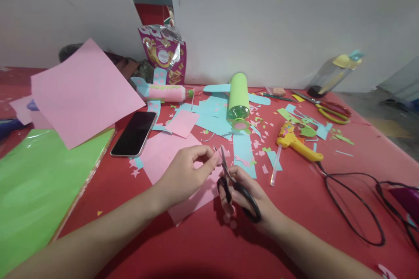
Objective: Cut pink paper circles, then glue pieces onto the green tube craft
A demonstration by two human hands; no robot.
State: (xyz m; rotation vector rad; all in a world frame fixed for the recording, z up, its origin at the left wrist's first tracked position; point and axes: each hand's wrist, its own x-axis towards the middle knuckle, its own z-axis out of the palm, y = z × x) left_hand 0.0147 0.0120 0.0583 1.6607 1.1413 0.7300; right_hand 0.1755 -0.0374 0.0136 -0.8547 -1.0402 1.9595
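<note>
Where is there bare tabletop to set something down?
Bare red table shows between the right hand and the black cable; another mostly open patch lies on the wearer's side of the pink sheet under the left hand. It is crowded around the green bottle, with paper scraps alongside.

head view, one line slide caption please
Left hand holds a pink paper piece to black-handled scissors in the right hand, above a scrap-strewn red table.

Metal scissor blades (224,157), plastic scissor handles (255,207), matt pink sheet (85,96), glossy snack bag (167,57)
</note>
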